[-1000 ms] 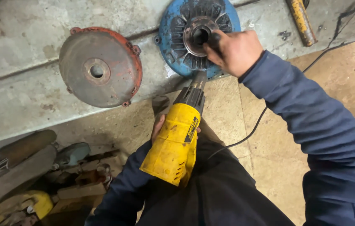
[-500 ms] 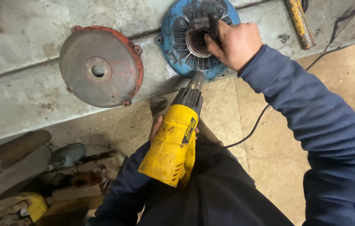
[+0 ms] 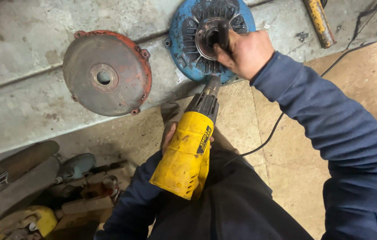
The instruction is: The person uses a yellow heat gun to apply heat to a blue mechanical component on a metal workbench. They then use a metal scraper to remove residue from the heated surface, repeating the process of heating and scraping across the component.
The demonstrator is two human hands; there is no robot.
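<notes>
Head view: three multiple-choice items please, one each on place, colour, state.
1. Where does the red round cover lie?
A. left of the blue cover
B. on the floor
C. on the person's lap

2. What colour is the power tool's body?
A. green
B. yellow
C. white

3. What is the right hand doing?
A. hanging free
B. resting flat on the bench
C. closed on a dark side handle at the blue cover's hub

A: it sits on the grey bench, left of blue. B: casing is yellow. C: fingers wrap the handle; the left hand holds the tool from beneath.
</notes>
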